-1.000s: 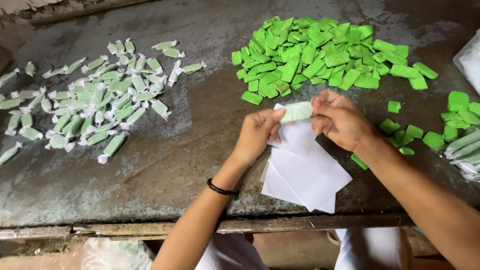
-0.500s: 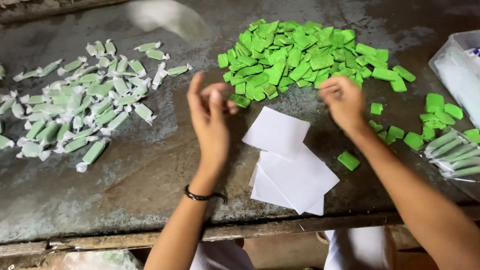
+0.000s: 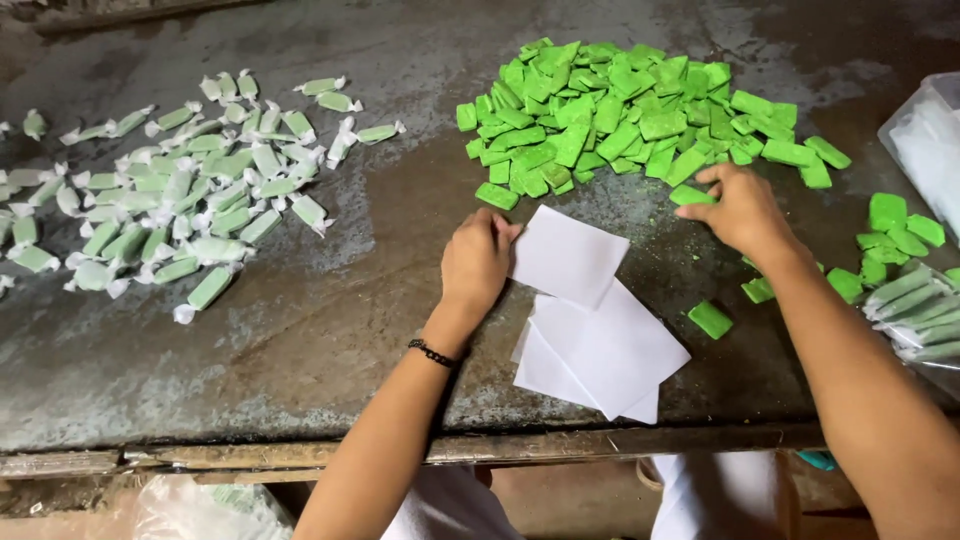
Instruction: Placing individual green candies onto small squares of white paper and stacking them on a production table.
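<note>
**Paper sheet under the left fingers, green block under the right**

Paper sheet [image 3: 568, 256], white and roughly square, lies flat on the worn metal table [image 3: 330, 330] as the top of a loose stack of white sheets [image 3: 610, 355]. It is turned askew, one corner pointing toward the green heap, its left edge running up and away from the person. The left hand [image 3: 477, 262] rests on the table at that left edge, fingers curled together, their tips touching the sheet's upper left corner; whether they pinch it cannot be told.

The right hand [image 3: 742, 212] lies palm down at the near edge of the pile of bare green blocks [image 3: 625, 115]. Its fingers are bent and slightly spread over one green block [image 3: 692, 195], whose long axis runs left to right; fingertips touch it on top.

Far left, a spread of wrapped pieces [image 3: 170, 200] in white twisted paper lies well apart. At the right edge sit a clear plastic bag [image 3: 925, 140] and long wrapped bars [image 3: 915, 310], with loose green blocks between.
</note>
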